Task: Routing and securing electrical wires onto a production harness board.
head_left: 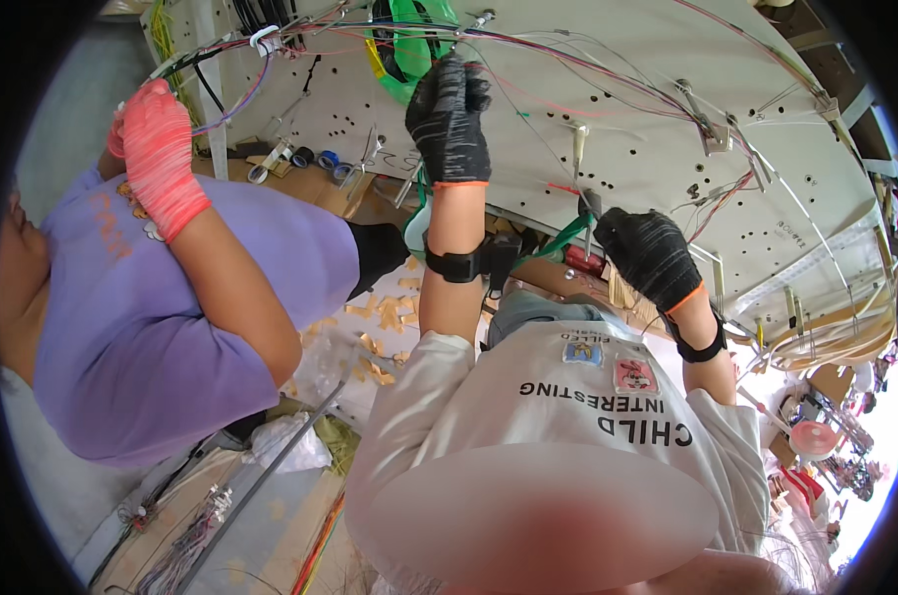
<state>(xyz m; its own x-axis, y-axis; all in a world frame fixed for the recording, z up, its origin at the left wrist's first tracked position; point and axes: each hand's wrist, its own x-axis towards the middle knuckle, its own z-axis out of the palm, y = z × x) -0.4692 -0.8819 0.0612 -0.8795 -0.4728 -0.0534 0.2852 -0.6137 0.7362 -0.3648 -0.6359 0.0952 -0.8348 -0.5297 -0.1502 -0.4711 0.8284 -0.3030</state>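
Observation:
My left hand (451,124), in a black glove, is raised to the upper middle of a pale board (538,104). Its fingers are curled just below a long bundle of thin coloured wires (608,61); what they pinch is hidden. Right beside the fingertips is a bright green wrapped coil (407,45). My right hand (649,260), also black-gloved, is closed lower down at the board's near edge, next to an upright metal post (590,208). A green strip (566,238) runs by that post close to its fingers. I cannot make out what it grips.
On the left, a co-worker in a purple shirt (181,327) has a pink-gloved hand (162,164) at the bundle's left end. Several metal pegs (579,144) stick out of the board. Tape rolls (302,157) lie along its near edge. A pink fan (814,438) stands far right.

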